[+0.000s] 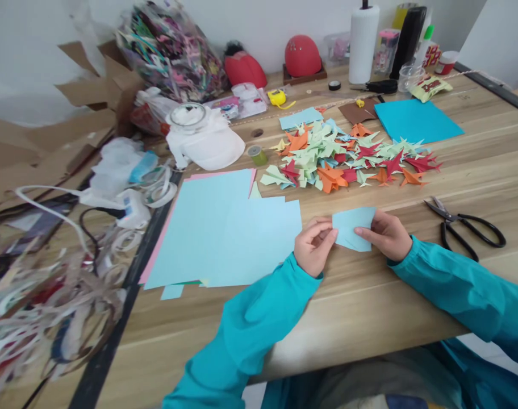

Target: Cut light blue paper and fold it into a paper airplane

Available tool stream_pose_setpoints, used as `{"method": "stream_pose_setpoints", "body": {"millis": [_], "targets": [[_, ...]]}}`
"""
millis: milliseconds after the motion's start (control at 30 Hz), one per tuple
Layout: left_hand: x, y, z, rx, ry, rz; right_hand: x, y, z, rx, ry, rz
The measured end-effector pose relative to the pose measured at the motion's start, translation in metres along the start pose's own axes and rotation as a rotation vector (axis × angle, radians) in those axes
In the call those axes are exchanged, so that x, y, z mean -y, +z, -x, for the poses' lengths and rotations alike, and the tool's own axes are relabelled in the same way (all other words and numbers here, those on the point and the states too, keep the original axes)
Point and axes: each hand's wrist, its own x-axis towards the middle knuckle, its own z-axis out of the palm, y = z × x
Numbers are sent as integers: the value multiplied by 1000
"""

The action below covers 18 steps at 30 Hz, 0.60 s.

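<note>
Pinched at both ends, a small light-blue paper piece [353, 227] sat between the two hands: the left hand [313, 247] closed thumb and fingers on its 9 o'clock edge, while the right hand [387, 234] pressed fingertips onto its 3 o'clock edge. The piece lay low over the desk [370, 301], whose near edge ran just toward 6 o'clock from the wrists. Bare wood lay open at 6 o'clock of the hands. At 9 o'clock, touching distance from the left hand, spread a stack of light-blue sheets [225, 233]. At 12 o'clock, near but apart, a heap of folded paper shapes [348, 159] crowded the desk. At 3 o'clock, apart from the right hand, lay black scissors [466, 224]. Farther toward 1 o'clock rested a blue sheet [416, 120].
</note>
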Motion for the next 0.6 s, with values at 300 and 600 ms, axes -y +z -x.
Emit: {"method": "stream_pose_setpoints", "body": {"millis": [300, 600], "targets": [[7, -1, 1, 43, -372, 291, 8, -2, -2, 21, 243, -298], [0, 0, -4, 9, -512, 365, 13, -2, -5, -10, 288, -325]]}}
